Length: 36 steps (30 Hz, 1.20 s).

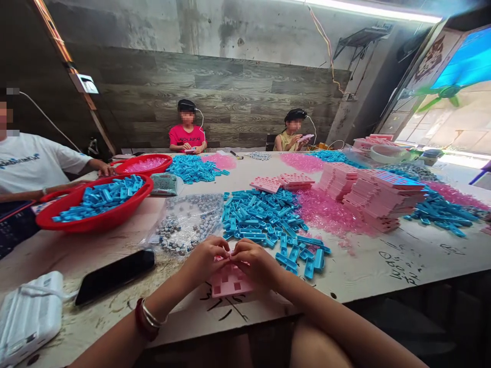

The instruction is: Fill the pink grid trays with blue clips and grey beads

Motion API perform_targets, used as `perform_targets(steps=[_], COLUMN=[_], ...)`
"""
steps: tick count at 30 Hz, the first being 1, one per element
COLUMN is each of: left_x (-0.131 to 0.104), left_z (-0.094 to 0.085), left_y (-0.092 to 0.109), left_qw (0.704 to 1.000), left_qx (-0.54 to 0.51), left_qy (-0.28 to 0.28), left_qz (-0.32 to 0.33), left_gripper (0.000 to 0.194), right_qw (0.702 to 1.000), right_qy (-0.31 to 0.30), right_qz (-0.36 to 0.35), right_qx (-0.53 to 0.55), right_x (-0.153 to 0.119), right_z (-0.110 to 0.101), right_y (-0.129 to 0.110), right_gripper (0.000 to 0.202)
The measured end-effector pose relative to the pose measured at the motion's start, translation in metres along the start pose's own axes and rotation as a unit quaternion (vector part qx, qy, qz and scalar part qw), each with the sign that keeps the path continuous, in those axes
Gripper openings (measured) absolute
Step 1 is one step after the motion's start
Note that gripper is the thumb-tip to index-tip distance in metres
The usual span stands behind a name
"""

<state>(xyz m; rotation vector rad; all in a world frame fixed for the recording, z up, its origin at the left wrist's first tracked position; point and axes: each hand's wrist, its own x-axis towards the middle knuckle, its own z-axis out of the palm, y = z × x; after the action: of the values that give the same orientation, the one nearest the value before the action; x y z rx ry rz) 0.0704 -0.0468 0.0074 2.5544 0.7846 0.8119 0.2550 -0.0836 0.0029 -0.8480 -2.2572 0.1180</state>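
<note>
A pink panel with square holes (pixel 231 282) lies at the table's near edge, partly covered by my hands. My left hand (pixel 209 259), with bracelets at its wrist, is closed at the panel's far end, its fingertips pinched together. Against it, my right hand (pixel 251 259) is closed too, thumb and fingers meeting the left fingertips. What is between the fingertips is too small to name. Just beyond the hands lie a heap of blue plastic pieces (pixel 264 212) and a clear bag of small metallic parts (pixel 187 222).
Stacked pink panels (pixel 379 197) and pink pieces (pixel 326 209) are at the right. A black phone (pixel 115 276), white power bank (pixel 32 317) and red basket (pixel 95 220) of blue pieces stand left. Three people sit around the table.
</note>
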Motion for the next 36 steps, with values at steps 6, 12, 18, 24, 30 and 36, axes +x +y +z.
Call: perform_targets(steps=[6, 12, 18, 24, 30, 36], left_x=[0.004, 0.004, 0.004, 0.005, 0.004, 0.006], left_z=[0.0, 0.004, 0.003, 0.003, 0.003, -0.002], left_y=[0.002, -0.002, 0.003, 0.003, -0.005, -0.012], left_qw=[0.999, 0.997, 0.998, 0.998, 0.998, 0.996], left_qx=[-0.023, 0.006, 0.007, -0.005, -0.022, -0.037], left_qy=[-0.036, -0.035, -0.036, -0.046, -0.043, -0.044], left_qz=[0.022, 0.069, 0.056, 0.044, 0.046, 0.061], left_gripper=[0.022, 0.025, 0.025, 0.027, 0.022, 0.019], right_qw=[1.0, 0.999, 0.999, 0.996, 0.991, 0.981], right_qy=[-0.019, -0.042, -0.044, -0.08, -0.109, -0.126], right_qz=[-0.009, 0.002, 0.003, 0.015, 0.012, 0.083], right_qx=[-0.019, -0.016, -0.018, -0.019, -0.076, -0.118], right_x=[0.002, 0.003, 0.002, 0.0, 0.009, 0.01], right_z=[0.003, 0.005, 0.006, 0.009, 0.001, -0.007], right_y=[0.005, 0.009, 0.009, 0.011, 0.002, -0.02], right_gripper=[0.017, 0.019, 0.021, 0.022, 0.019, 0.014])
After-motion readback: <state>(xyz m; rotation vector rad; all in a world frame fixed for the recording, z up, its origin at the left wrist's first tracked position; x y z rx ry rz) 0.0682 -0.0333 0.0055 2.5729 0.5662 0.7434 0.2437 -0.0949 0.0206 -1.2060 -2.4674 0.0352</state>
